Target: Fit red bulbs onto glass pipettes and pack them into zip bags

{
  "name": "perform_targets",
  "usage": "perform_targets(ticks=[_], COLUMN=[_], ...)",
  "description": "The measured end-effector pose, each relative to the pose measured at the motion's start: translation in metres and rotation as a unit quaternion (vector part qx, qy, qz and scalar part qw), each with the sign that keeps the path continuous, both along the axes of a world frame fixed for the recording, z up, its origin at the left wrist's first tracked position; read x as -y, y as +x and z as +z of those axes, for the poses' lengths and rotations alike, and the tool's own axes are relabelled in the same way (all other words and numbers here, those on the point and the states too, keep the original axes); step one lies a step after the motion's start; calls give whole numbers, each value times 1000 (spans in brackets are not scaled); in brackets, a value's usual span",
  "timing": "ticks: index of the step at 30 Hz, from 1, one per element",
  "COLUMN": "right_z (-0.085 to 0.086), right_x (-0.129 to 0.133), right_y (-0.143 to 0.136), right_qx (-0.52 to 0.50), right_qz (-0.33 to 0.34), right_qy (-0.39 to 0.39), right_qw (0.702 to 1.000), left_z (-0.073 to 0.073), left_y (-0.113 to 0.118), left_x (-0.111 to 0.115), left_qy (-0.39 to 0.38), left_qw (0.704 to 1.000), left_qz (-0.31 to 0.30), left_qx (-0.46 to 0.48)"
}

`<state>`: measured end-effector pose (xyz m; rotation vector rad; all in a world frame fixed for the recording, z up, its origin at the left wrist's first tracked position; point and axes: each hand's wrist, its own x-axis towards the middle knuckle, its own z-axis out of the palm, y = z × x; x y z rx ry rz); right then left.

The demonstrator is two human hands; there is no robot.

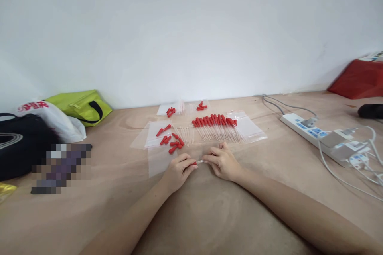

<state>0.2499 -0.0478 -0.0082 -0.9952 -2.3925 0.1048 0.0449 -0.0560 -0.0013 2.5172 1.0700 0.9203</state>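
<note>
My left hand [178, 169] pinches a red rubber dropper bulb [194, 163], most of it covered by the fingers. From the bulb's end a clear dropper tube [200, 161] runs across to my right hand [223, 162], whose fingers are closed on it. How deep the tube sits in the bulb cannot be made out. Just beyond my hands lies a row of droppers with red bulbs [214, 120], side by side. Left of that row are several bare tubes [187, 135]. Loose red bulbs [176, 142] are scattered on and near clear plastic bags [158, 163].
Two more small groups of red bulbs [170, 111] lie near the wall. A white power strip [302, 129] with plugs and cables is on the right, a red bag [357, 79] behind it. At left are a green bag [79, 105], a white plastic bag [64, 121] and a black bag [25, 147].
</note>
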Motion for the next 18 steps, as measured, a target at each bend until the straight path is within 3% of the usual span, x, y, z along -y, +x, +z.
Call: perform_targets(ticks=[13,18], right_z=[-4,-1], right_x=[10,6], right_y=[-15,-18], right_qx=[-30,-12], right_qz=[-1,-4], right_qy=[-23,-40], right_qw=[999,999], left_z=[-6,-3], left_y=[2,1], left_x=[5,2], left_qy=[46,53], left_qw=[998,998], left_qz=[-34,-12], left_qx=[-15,-29])
